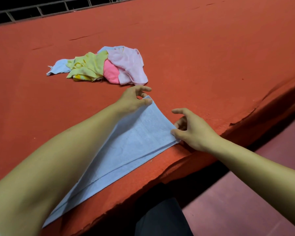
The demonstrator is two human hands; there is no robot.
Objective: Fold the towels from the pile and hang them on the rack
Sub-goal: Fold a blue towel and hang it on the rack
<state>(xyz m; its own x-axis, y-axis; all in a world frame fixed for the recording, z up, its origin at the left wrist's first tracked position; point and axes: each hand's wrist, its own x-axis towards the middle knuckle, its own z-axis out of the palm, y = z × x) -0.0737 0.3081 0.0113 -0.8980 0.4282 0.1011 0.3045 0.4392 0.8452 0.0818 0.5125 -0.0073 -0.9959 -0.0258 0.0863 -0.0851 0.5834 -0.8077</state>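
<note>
A light blue towel (126, 147) lies stretched along the near edge of the red table (194, 48). My left hand (133, 99) pinches its far corner between thumb and fingers. My right hand (191, 128) pinches the corner nearest the table's edge, its other fingers spread. Farther back, the pile of towels (102, 65) sits crumpled on the table: pale pink, bright pink, yellow-green and light blue pieces. No rack shows clearly in this view.
A metal railing (41, 9) runs along the table's far edge against darkness. The table's front edge (237, 123) drops off at the right to a pinkish floor (262, 184). Dark clothing (160, 218) shows below the edge.
</note>
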